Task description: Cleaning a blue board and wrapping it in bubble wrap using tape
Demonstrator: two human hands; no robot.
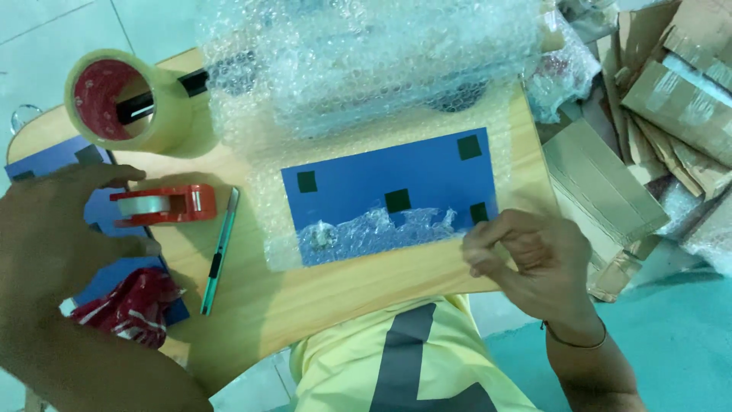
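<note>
Right fingers [496, 233] were curled together, pinching the near right edge of the bubble wrap sheet [263, 206] beside the blue panel [381, 179]; the right hand [534, 263] sat at the table's front edge, wrist bent inward and ringed by one thin bracelet [576, 339]. Left fingers [122, 174] were spread open and gripped nothing, thumb and forefinger bracketing the red tape dispenser [164, 204]; the left hand [57, 233] hovered over the table's left side, forearm entering from the lower left. The single blue panel lay flat on the wrap at the centre of the wooden table [343, 286], bearing four dark square pads, its near edge partly covered by folded wrap. One teal utility knife [219, 252] lay just right of the dispenser. One large roll of clear packing tape [126, 99] stood at the far left, and one bubble wrap roll [381, 53] lay along the far edge. Flattened cardboard [610, 191] was piled to the right, off the table
</note>
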